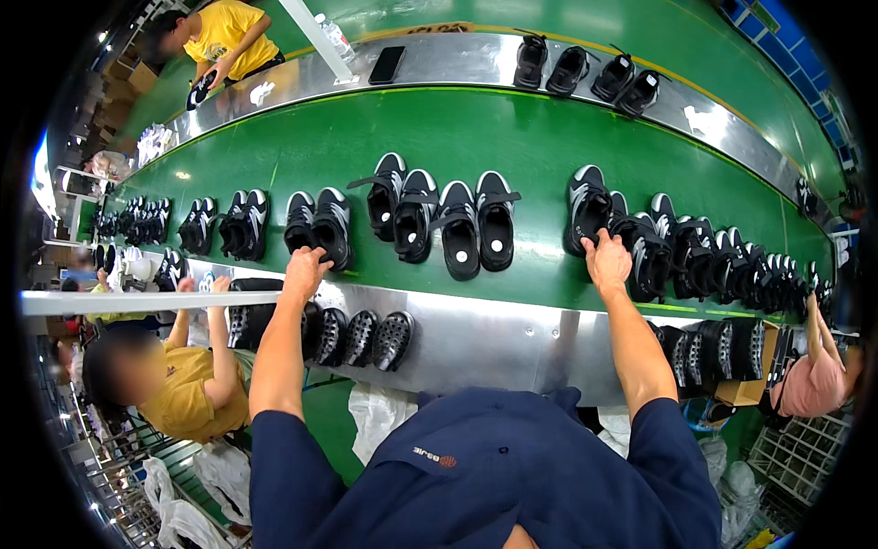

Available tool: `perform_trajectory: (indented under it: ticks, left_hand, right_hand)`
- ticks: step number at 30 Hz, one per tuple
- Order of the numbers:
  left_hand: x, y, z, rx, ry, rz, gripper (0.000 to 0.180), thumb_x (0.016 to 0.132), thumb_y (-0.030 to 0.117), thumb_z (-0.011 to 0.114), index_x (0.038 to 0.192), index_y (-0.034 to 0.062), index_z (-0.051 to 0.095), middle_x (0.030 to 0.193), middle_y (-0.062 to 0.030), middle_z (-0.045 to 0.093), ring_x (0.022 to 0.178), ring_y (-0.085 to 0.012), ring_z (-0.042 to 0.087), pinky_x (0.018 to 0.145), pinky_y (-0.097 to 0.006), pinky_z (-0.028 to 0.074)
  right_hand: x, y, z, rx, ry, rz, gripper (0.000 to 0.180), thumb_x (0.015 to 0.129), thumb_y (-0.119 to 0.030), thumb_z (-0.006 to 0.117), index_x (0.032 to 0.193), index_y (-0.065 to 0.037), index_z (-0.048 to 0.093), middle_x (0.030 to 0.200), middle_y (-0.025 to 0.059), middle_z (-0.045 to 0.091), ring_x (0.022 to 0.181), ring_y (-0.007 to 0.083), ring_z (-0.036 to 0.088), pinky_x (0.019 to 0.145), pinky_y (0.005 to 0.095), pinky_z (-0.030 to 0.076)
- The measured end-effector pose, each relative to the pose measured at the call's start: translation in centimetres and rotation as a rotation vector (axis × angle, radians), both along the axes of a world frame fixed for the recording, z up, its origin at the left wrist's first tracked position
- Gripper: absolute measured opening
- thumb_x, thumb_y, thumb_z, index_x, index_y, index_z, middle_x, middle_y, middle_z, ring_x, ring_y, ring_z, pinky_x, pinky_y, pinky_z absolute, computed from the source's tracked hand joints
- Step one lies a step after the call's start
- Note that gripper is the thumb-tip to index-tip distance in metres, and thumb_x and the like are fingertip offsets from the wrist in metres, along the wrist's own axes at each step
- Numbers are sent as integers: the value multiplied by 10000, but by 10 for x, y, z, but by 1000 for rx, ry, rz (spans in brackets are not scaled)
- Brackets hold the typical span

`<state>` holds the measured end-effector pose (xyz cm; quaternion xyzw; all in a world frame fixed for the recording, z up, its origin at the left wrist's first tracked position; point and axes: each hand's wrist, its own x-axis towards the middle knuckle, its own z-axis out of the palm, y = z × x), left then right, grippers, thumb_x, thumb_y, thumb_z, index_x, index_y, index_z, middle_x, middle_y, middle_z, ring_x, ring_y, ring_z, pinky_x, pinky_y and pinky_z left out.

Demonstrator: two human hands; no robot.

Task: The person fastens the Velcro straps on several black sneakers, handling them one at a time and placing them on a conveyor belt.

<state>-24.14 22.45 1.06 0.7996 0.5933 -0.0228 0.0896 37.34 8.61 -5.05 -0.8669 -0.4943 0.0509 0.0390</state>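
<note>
Rows of black-and-grey sneakers stand on a green conveyor belt [540, 265]. My left hand [309, 271] is closed at the heels of a pair, its fingertips on the right sneaker [332, 224], close to the left sneaker [299, 220]. With its fingers bent over the heel, my right hand [607, 261] grips another sneaker [586, 197], toe pointing away from me. Between my hands sit two pairs, including a sneaker with a loose strap [388, 188] and a sneaker with a white round spot inside [496, 220].
Black studded rounded pieces [393, 340] line the near metal ledge [466, 334]. On the far ledge are a phone [387, 65], a bottle [334, 38] and more sneakers [568, 70]. Co-workers in yellow [229, 37], mustard [197, 393] and pink [809, 382] stand around.
</note>
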Motion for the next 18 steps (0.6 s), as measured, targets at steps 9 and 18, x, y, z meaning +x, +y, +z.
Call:
perform_trajectory:
  ticks: [9, 18]
  left_hand:
    - [138, -18, 28, 87, 47, -263, 800, 666, 256, 938, 1392, 269, 602, 1473, -235, 498, 1396, -430, 462, 1044, -516, 476]
    - [172, 17, 10, -149, 81, -247, 381, 832, 437, 817, 1036, 117, 784, 1068, -195, 646, 1077, -373, 596, 863, -470, 544]
  right_hand:
    - [-162, -17, 77, 23, 162, 639, 745, 750, -377, 884, 1403, -173, 591, 1422, 335, 501, 1287, 470, 509, 974, 527, 444]
    - [-190, 53, 19, -25, -6, 555, 399, 808, -457, 803, 1041, -137, 758, 1030, 136, 654, 1063, 337, 568, 905, 482, 408]
